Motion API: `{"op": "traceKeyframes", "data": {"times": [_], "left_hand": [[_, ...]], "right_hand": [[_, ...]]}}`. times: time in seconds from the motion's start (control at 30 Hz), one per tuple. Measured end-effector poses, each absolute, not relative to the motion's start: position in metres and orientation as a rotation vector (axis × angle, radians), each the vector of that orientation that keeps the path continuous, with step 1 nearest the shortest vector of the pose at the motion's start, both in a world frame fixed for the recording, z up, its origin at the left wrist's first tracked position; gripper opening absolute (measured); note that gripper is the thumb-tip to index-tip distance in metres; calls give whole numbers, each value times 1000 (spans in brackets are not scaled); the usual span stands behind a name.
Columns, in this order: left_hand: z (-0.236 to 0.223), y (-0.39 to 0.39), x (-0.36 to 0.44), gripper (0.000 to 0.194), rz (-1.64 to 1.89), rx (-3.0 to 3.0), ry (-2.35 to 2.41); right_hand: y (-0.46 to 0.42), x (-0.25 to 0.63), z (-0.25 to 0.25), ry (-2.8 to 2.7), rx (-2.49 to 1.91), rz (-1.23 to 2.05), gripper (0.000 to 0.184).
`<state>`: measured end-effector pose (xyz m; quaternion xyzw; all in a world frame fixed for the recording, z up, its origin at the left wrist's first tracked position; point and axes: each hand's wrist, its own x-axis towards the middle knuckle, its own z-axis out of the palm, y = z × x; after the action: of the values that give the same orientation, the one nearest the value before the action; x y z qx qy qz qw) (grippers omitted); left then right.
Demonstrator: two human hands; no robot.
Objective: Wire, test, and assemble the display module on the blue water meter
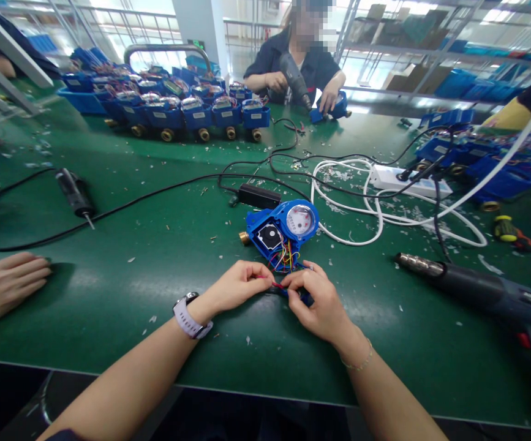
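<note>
A blue water meter (280,229) with a round dial and a brass fitting lies on the green table, its wiring compartment open toward me. Coloured wires spill from its near side. Just in front of it, my left hand (242,286) pinches a red wire (276,284) between thumb and fingers. My right hand (313,297) is closed around the same wire's other end, beside a dark blue part that its fingers partly cover. The fingertips of both hands nearly meet.
A heat gun (467,291) lies at right, near screwdrivers (513,233). White cable loops run to a power strip (407,179). At left are an electric screwdriver (75,193) and another person's hand (10,288). Several blue meters (164,113) stand behind; a co-worker (293,67) uses a heat gun opposite.
</note>
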<state>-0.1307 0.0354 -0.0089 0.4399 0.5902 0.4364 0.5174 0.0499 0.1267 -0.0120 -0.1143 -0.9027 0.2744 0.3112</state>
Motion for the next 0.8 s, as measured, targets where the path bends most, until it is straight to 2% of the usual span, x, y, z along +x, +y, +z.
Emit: {"op": "traceKeyframes", "data": {"times": [0.43, 0.8], "left_hand": [[-18, 34, -127, 22, 1011, 1232, 1552], [-17, 29, -123, 22, 895, 1417, 1710]], "right_hand": [[120, 46, -15, -2571, -442, 446, 16], [127, 52, -12, -2592, -458, 549, 25]]}}
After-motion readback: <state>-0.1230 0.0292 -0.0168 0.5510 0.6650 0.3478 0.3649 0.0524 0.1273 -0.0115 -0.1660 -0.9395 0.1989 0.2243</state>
